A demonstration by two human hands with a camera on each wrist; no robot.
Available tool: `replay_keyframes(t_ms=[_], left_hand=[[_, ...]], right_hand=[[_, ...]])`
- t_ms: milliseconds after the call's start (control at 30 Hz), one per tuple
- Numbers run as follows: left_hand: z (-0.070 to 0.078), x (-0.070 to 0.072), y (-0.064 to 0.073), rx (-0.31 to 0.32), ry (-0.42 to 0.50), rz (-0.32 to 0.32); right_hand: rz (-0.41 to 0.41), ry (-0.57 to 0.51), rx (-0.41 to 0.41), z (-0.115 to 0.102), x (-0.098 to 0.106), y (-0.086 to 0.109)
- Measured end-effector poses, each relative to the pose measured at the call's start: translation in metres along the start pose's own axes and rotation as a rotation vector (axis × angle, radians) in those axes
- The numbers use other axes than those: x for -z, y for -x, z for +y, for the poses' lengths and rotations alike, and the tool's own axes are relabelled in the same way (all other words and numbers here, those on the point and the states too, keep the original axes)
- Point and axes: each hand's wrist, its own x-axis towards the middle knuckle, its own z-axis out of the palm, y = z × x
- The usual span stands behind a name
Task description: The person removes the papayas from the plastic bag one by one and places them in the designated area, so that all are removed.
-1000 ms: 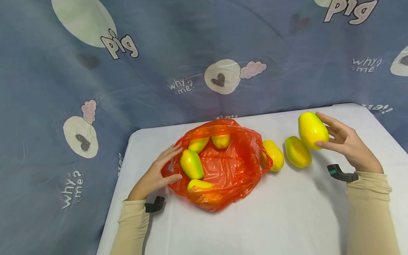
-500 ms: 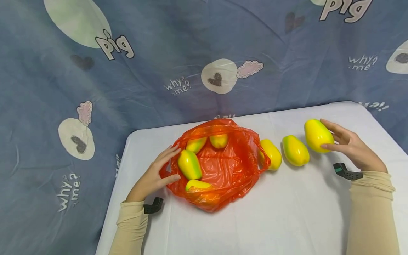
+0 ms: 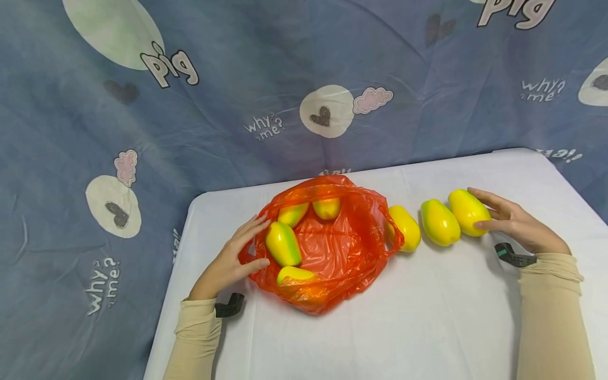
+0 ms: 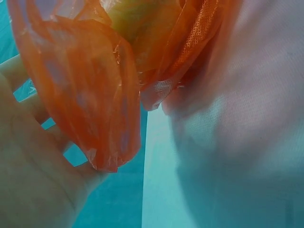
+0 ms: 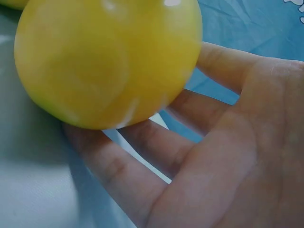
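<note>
My right hand [image 3: 515,224] holds a glossy yellow mango [image 3: 468,212] at the right of the row, thumb at its near side and fingers at its far side. In the right wrist view the fingers reach under the rounded mango [image 5: 109,61]. My left hand [image 3: 235,258] is spread at the left side of a red plastic bag [image 3: 332,243], fingers fairly straight. The left wrist view has the bag [image 4: 85,90] hanging in front of those fingers. Several yellow-green mangoes, one of them a mango [image 3: 283,244] near my left fingertips, lie inside the wide-mouthed bag.
Beside the held fruit lies another mango [image 3: 440,222]. A further mango [image 3: 405,228] sits against the bag's right side, partly behind its handle. All stand on a white-covered table [image 3: 380,327], with a blue patterned cloth [image 3: 237,63] behind it.
My right hand has brought its mango down, first rightward and then back left, close beside the mango next to it. The left hand and bag keep their places.
</note>
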Motion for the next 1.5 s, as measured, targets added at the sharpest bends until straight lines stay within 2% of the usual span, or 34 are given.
replay_keyframes(t_ms=[233, 400, 667, 1500], left_hand=[[0.0, 0.0, -0.001, -0.003, 0.001, -0.007], [0.0, -0.001, -0.001, 0.001, 0.006, -0.007], [-0.001, -0.002, 0.0, 0.001, 0.012, -0.012], [0.002, -0.001, 0.001, 0.011, 0.014, -0.008]], right_hand=[[-0.033, -0.001, -0.006, -0.009, -0.005, -0.005], [-0.058, -0.03, 0.018, -0.009, -0.008, -0.007], [-0.056, -0.055, 0.025, -0.009, -0.01, -0.008], [-0.027, -0.008, -0.014, -0.012, -0.011, -0.009]])
